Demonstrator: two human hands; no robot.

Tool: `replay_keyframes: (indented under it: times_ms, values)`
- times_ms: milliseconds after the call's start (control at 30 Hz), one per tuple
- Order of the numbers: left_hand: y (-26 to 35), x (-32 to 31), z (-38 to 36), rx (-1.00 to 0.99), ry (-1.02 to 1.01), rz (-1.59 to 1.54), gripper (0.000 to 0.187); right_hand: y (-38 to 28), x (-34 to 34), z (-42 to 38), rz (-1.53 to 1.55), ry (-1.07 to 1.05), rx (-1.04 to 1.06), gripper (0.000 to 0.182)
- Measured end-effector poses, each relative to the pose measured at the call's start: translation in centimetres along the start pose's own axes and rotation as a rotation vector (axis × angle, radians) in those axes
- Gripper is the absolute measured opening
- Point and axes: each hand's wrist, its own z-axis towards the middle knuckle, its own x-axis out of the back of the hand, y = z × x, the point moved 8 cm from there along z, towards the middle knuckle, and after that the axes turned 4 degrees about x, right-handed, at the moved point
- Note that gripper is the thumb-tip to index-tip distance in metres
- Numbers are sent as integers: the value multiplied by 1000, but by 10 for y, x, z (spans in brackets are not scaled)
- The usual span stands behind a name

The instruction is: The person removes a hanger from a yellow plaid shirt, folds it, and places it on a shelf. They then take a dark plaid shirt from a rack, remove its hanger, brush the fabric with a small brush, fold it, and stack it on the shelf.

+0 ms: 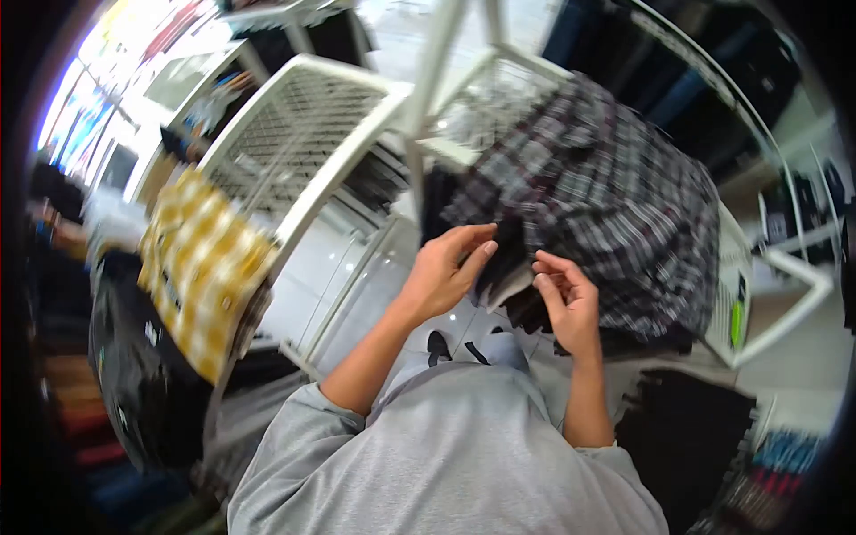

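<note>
Both bare hands raised in front of the chest, fingers facing each other.

The left hand [443, 272] is held open, fingers extended and pointed toward the right fingertips. The right hand [565, 299] is loosely curled, thumb near the index fingertip. Both forearms are bare, grey sleeves pushed to the elbows.

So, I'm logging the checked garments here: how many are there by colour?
Dark plaid garment, at both hands: 1
Yellow-and-white checked garment, draped on the white rack: 1
Total: 2
</note>
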Motion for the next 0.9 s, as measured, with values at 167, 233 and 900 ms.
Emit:
replay_keyframes:
  times_ms: [167,233,900]
  values:
    - [73,-55,66,-278,-226,78,32,-37,127,-5,-195,280,61,25]
    - [92,-72,99,-315,-262,125,31,-44,171,4,-274,341,95,22]
    - [59,-201,480,-132,-132,931,57,111,466,303,-1093,184,-354,47]
